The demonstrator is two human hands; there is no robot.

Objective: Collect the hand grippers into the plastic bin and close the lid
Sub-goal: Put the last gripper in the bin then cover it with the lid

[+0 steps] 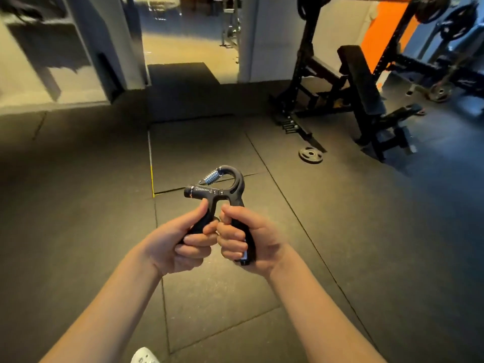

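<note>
A black hand gripper [222, 188] with a steel spring and an adjuster knob at its top is held upright in front of me, above the dark rubber floor. My left hand [178, 244] grips its left handle, thumb up along it. My right hand [248, 239] grips its right handle, fingers curled round it. The knuckles of both hands touch in the middle. No plastic bin or lid is in view.
A black weight bench and rack [361, 82] stand at the right, with a small weight plate [311, 155] lying on the floor beside them. A doorway [188, 38] opens straight ahead. A white shoe tip [144, 356] shows at the bottom edge.
</note>
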